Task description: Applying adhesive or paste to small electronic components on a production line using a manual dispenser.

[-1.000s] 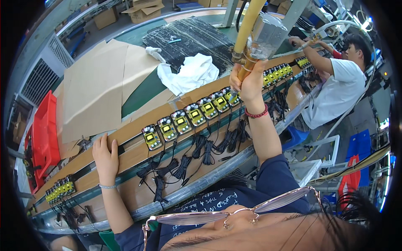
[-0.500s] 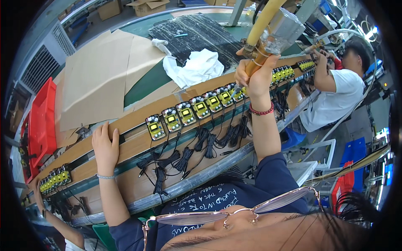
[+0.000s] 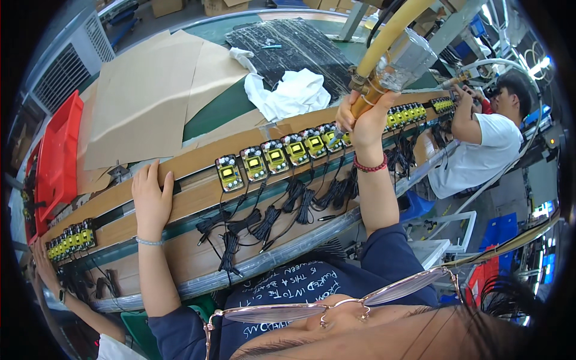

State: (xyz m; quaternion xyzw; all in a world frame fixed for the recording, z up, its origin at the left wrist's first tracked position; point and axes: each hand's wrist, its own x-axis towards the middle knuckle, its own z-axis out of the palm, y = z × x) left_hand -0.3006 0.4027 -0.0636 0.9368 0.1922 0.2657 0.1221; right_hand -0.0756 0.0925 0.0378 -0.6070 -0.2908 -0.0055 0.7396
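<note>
My right hand point(image 3: 369, 123) grips the amber barrel of a hose-fed dispensing gun point(image 3: 366, 102). A thick yellow hose and crumpled foil join it at the top. Its thin nozzle points down-left at the row of power supply circuit boards point(image 3: 275, 156), close over one near the row's middle; whether it touches I cannot tell. These boards have yellow-wrapped transformers and stand side by side along a brown rail point(image 3: 198, 171). Left of the row, my left hand point(image 3: 152, 195) rests on the rail, fingers outstretched, holding nothing. Black bundled cables point(image 3: 264, 222) hang from the boards towards me.
Another group of boards point(image 3: 72, 243) stands at the far left beside a co-worker's hand point(image 3: 45, 264). A second co-worker point(image 3: 498, 138) works at the right end. Beyond the rail lie cardboard sheets point(image 3: 144, 102), a white cloth point(image 3: 294, 93), a dark scuffed board point(image 3: 288, 51) and red bins point(image 3: 60, 150).
The view has shifted slightly. My right hand has brought the dispensing gun a little left and nearer me along the row. My left hand has slid slightly left on the rail.
</note>
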